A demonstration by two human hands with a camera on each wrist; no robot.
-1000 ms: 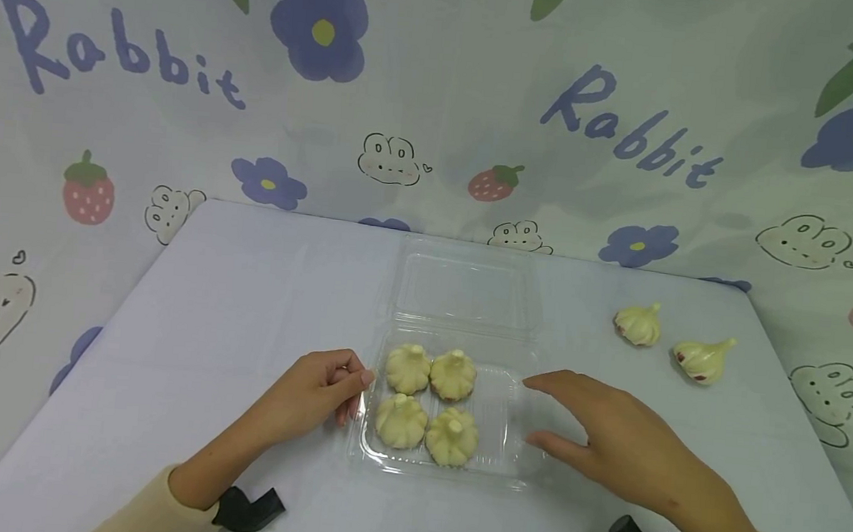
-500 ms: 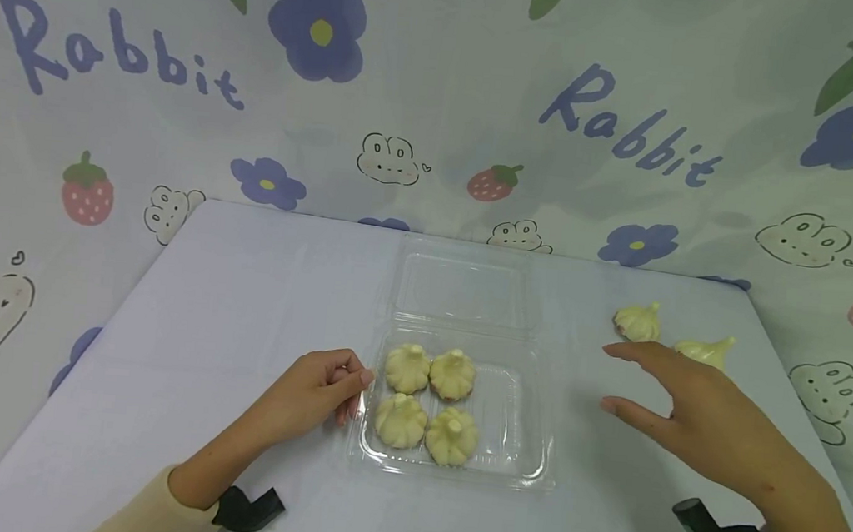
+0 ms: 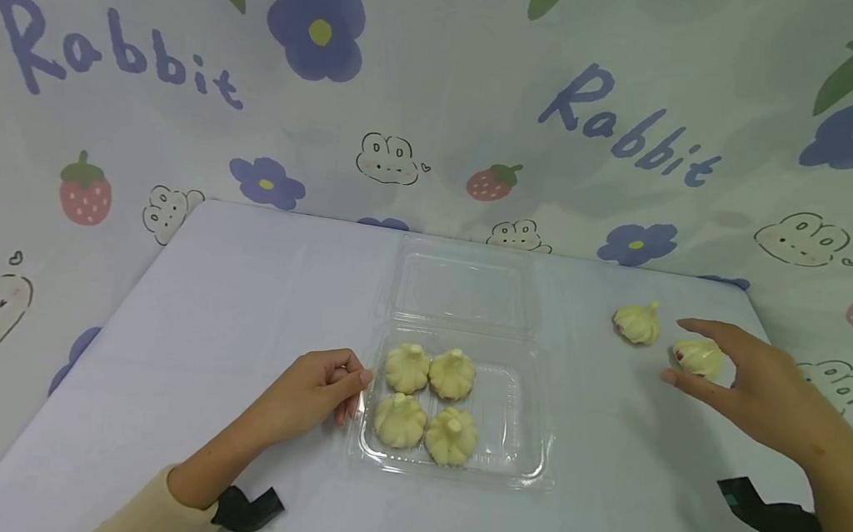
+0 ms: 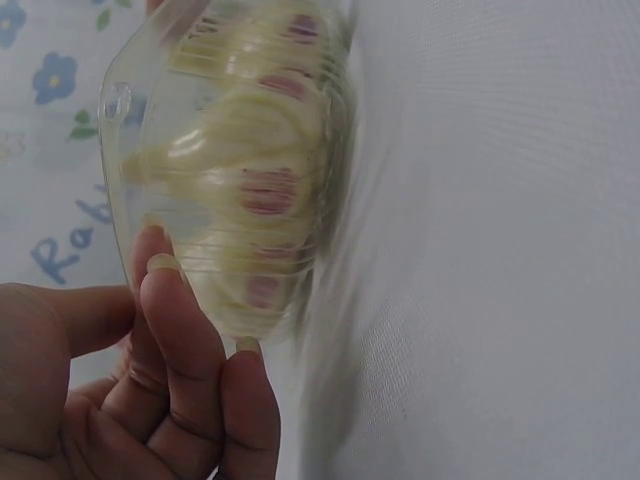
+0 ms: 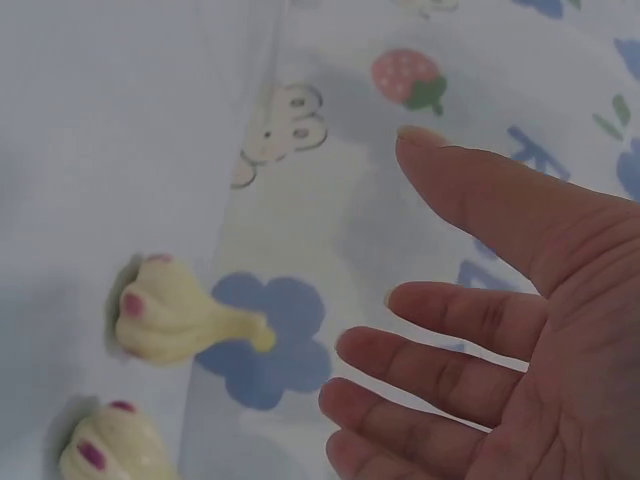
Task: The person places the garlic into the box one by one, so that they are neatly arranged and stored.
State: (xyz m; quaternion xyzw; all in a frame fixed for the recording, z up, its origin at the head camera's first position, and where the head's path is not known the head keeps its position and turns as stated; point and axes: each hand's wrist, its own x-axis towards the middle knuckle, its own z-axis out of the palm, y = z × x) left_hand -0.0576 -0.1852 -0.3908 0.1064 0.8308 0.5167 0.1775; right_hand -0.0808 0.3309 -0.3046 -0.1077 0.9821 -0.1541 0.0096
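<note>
rabbit-and-flower printed cloth (image 3: 440, 92) stands behind a white table (image 3: 244, 285), where, watching remotely, i see a clear plastic container (image 3: 497, 422) with its lid (image 3: 462, 290) laid back and four garlic bulbs (image 3: 453, 437) filling the left part of its base. the person's left hand (image 3: 325, 387) pinches its left rim; the right hand (image 3: 756, 384) is spread wide near the right loose bulb (image 3: 697, 357), fingers apart from it, with another loose bulb (image 3: 637, 324) resting nearby.

Just right of my left hand (image 3: 317, 393) sat four garlic bulbs (image 3: 450, 439) in the container (image 3: 501, 410), its lid (image 3: 462, 290) behind; two loose bulbs (image 3: 636, 325) lay near my right hand (image 3: 762, 393).
</note>
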